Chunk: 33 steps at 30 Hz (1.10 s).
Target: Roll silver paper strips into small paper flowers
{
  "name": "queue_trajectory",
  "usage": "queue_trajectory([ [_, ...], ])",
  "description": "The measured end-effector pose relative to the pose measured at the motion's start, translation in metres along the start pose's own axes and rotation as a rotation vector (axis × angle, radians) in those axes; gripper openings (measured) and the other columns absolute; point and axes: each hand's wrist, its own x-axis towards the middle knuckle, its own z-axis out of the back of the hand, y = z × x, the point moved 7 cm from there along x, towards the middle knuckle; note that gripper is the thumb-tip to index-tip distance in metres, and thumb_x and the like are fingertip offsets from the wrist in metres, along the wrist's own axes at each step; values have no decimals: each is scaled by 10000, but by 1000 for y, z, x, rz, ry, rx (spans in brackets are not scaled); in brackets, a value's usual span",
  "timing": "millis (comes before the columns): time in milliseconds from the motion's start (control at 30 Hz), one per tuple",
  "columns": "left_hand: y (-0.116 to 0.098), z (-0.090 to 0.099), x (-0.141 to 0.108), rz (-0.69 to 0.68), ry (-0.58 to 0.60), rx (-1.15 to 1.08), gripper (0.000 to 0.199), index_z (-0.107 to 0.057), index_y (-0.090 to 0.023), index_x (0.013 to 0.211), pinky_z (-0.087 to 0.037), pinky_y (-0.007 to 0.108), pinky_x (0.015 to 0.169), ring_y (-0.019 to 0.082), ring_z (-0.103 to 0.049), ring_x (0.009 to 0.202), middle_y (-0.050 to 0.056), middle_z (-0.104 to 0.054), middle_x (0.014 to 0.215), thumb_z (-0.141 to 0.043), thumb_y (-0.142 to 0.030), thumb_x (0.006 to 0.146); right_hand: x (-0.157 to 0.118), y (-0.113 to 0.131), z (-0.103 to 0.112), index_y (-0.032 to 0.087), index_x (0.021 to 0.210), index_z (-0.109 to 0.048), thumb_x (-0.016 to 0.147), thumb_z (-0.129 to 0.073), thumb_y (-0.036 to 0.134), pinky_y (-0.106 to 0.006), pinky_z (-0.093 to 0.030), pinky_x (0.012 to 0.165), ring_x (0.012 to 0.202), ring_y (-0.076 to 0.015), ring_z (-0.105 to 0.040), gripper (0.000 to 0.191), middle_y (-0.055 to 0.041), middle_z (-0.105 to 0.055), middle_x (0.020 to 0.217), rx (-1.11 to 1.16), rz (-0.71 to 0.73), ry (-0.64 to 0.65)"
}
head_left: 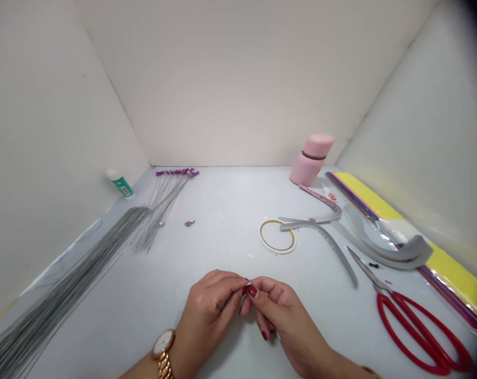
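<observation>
You sit at what looks like a small craft workstation: plain off-white walls (pixel 242 79) enclose your pale tabletop (pixel 226 210), which carries red-handled metal scissors (pixel 386 289), a bundle of thin grey wires (pixel 84 263) and a white-and-green glue stick (pixel 122 185).

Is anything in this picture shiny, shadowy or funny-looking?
In the head view, glare marks the yellow plastic-wrapped pack; soft shadow lies under the bare left hand; a dark blur covers the upper right corner; the rounded pink bottle leans, probably from lens distortion.
</observation>
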Motion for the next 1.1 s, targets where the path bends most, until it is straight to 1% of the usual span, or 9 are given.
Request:
queue_trajectory([
  [200,0,-1,0,7,11,-21,198,-652,-179,922,-476,265,766,157,-601,845,71,-671,906,-535,-92,788,0,0,2,121,766,-578,780,-561,409,-154,-215,361,344,0,-363,289,-21,-619,732,6,13,-16],
  [267,5,-2,-1,103,3,-97,211,-641,-189,962,-478,276,778,165,-604,861,72,-667,926,-521,-122,802,0,2,3,124,771,-585,795,-543,404,-160,-230,372,355,-4,-365,284,-25,-620,759,-2,37,-24],
  [333,13,-5,-2,260,-17,-228,192,-634,-185,968,-494,271,738,166,-617,816,72,-664,910,-519,-175,813,1,2,4,128,789,-592,808,-523,409,-164,-237,381,359,-8,-368,291,-23,-618,752,-23,47,-30],
  [400,20,-9,-5,393,-36,-368,158,-648,-173,909,-503,254,684,163,-623,763,66,-666,858,-541,-227,805,0,1,4,131,799,-597,813,-512,419,-168,-248,388,364,-15,-380,301,-18,-615,729,-56,45,-27],
  [467,23,-12,-6,454,-52,-465,126,-666,-168,813,-497,242,659,162,-621,734,52,-667,796,-578,-251,779,0,0,4,135,784,-600,814,-501,435,-172,-267,394,378,-26,-405,317,-15,-611,717,-89,43,-23],
  [633,31,-12,-7,530,-85,-556,89,-672,-157,752,-474,229,649,145,-604,696,37,-656,789,-617,-225,743,0,1,7,133,728,-596,806,-514,430,-171,-327,429,412,-58,-451,318,23,-552,535,-210,50,-67],
  [700,34,-13,-8,569,-67,-569,98,-664,-146,762,-464,233,648,146,-594,686,34,-655,745,-607,-225,750,1,2,6,134,704,-590,799,-536,406,-170,-341,438,420,-64,-453,293,35,-524,486,-243,43,-71],
  [833,35,-17,-8,623,5,-599,146,-643,-135,769,-452,238,626,143,-573,634,15,-635,625,-554,-249,792,0,7,4,148,709,-594,806,-534,366,-173,-369,470,474,-70,-485,247,18,-559,584,-266,72,-51],
  [1100,32,-17,-4,602,41,-587,152,-642,-142,762,-459,258,664,168,-599,683,37,-672,689,-542,-252,794,-3,15,7,163,748,-624,821,-502,334,-213,-400,556,588,-131,-522,223,4,-557,592,-420,160,-60],
])
